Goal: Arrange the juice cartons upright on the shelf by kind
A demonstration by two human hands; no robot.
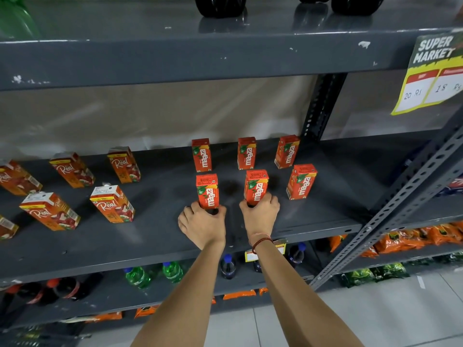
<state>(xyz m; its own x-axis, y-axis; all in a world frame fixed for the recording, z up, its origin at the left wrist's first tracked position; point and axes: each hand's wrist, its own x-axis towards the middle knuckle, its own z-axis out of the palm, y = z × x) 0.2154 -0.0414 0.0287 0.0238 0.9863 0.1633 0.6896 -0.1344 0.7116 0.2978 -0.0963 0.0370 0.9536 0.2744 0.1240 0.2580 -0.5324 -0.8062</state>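
Several small orange Maaza cartons stand upright in two rows on the grey shelf (pixel 325 216). My left hand (pixel 203 221) grips the base of the front-left Maaza carton (pixel 207 190). My right hand (pixel 260 211) grips the base of the front-middle Maaza carton (pixel 256 187). A third front carton (pixel 302 181) stands free to the right. The back row (pixel 246 153) holds three more. To the left, several larger Real cartons (pixel 111 204) stand upright in loose rows.
An upper shelf (pixel 200 53) with dark bottles overhangs. A slotted metal post (pixel 390 209) runs diagonally at the right, with a yellow price tag (pixel 433 78) above. Green and dark bottles (pixel 172 271) and orange snack packs (pixel 413 239) fill the lower shelves.
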